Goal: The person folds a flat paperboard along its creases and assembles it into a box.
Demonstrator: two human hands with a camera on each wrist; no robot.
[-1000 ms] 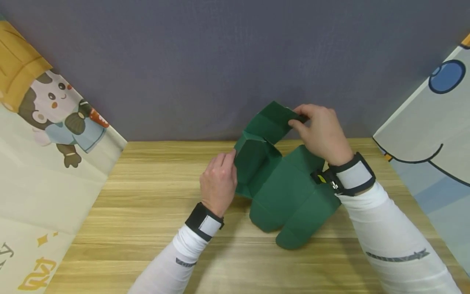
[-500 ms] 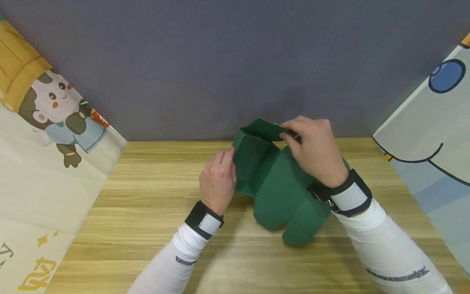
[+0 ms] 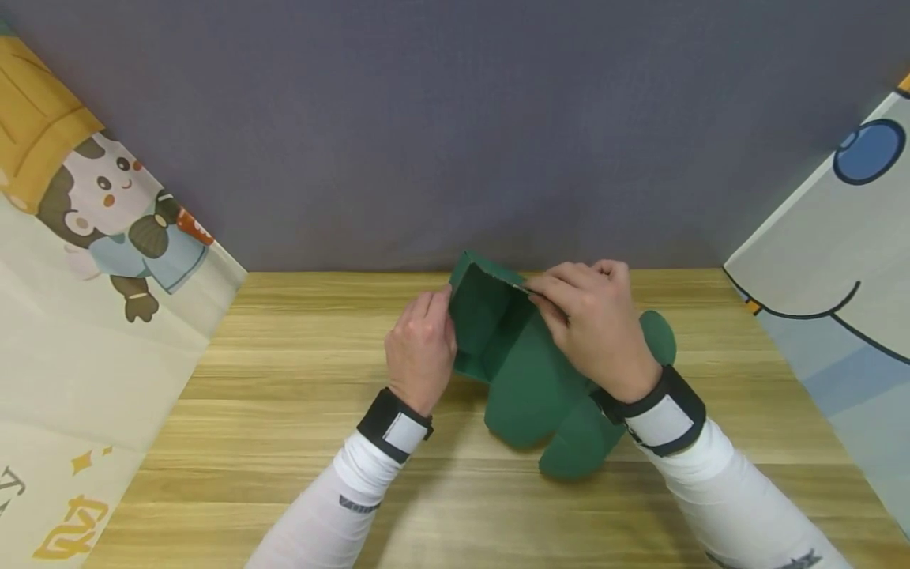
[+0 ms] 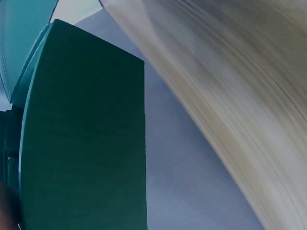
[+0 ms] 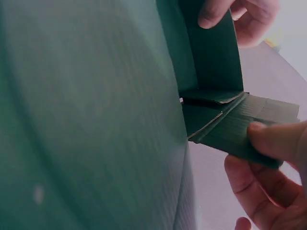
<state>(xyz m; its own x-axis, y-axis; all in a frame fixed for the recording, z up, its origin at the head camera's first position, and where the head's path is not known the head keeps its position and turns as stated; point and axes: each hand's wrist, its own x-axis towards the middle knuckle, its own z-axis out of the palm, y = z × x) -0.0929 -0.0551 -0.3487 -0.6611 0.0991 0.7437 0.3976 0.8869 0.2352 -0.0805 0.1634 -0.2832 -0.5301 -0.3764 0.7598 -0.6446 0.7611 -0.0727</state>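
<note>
A green cardboard box (image 3: 529, 387), partly folded, stands at the middle of the table, its broad lid panel and rounded tabs spread toward the right. My left hand (image 3: 421, 348) pinches its left side wall; in the right wrist view that thumb lies on the wall's inner face. With thumb and fingers my right hand (image 3: 593, 320) grips the far end flap (image 5: 232, 132), which slants over the box's far opening. The left wrist view is mostly filled by the outer side wall (image 4: 86, 124). Part of the lid is hidden behind my right hand and wrist.
The box rests on a wood-grain table (image 3: 284, 411). A dark grey wall panel (image 3: 426, 126) rises right behind the table's far edge. Printed cartoon sheets flank it, one on the left (image 3: 64, 332) and one on the right (image 3: 817, 237).
My right hand has come down and toward me with the far flap, folding it from upright over the box's end. My left hand has stayed nearly still on the side wall.
</note>
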